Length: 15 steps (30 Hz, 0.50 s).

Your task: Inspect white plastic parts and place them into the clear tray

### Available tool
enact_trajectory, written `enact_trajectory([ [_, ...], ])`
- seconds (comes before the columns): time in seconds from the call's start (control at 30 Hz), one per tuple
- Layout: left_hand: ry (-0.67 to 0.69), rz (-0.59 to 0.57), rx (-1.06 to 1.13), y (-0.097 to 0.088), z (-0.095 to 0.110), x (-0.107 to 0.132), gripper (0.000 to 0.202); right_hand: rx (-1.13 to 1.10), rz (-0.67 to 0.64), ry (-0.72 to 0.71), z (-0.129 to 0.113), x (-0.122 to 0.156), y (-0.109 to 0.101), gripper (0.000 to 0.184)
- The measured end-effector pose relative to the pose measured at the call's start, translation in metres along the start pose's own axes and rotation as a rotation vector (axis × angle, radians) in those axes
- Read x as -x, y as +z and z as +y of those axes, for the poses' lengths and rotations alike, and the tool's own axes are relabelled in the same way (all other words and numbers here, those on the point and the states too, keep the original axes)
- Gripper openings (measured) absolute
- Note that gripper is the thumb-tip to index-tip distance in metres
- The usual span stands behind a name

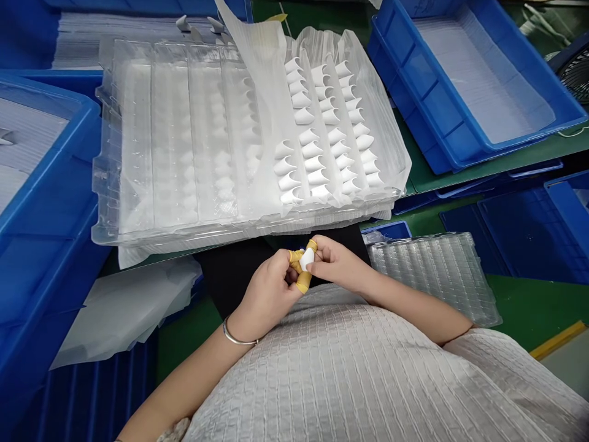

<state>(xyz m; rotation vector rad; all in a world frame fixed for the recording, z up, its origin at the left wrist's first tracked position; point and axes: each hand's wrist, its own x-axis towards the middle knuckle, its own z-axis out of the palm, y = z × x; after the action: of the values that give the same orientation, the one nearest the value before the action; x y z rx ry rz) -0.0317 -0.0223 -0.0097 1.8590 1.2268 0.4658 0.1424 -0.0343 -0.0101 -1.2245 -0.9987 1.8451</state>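
Between the fingertips of both hands is a small white curved piece (307, 259), held just in front of my body. My left hand (275, 279), with yellow finger covers on its tips, pinches it from the left. From the right, my right hand (334, 261) closes on it with thumb and fingers, one of them in a yellow cover. Beyond the hands lies a clear plastic tray (105, 221) lined with thin white sheet. Rows of similar white curved pieces (315, 162) stand in its right part; a translucent sheet (264, 67) covers those further left.
Blue bins (460, 147) stand at the back right and on the left (50, 245). An empty-looking clear ridged tray (432, 276) lies lower right. Loose white sheets (129, 313) hang below the table edge at left. A fan (575, 70) is at far right.
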Motion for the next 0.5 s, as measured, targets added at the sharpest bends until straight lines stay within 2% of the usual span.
enact_trajectory([
  [0.23, -0.088, -0.038, 0.304, 0.0017, -0.0020, 0.0020, 0.013, -0.050, -0.018, 0.034, -0.0015, 0.0029, -0.0007, 0.012],
  [0.43, -0.153, -0.061, 0.423, 0.0044, -0.0044, 0.0025, 0.017, -0.049, -0.032, 0.005, -0.0006, 0.0042, -0.0008, 0.011],
  [0.5, -0.164, -0.067, 0.448, 0.0045, -0.0046, 0.0023, 0.018, 0.015, -0.005, -0.040, 0.0002, 0.0049, -0.0002, 0.017],
])
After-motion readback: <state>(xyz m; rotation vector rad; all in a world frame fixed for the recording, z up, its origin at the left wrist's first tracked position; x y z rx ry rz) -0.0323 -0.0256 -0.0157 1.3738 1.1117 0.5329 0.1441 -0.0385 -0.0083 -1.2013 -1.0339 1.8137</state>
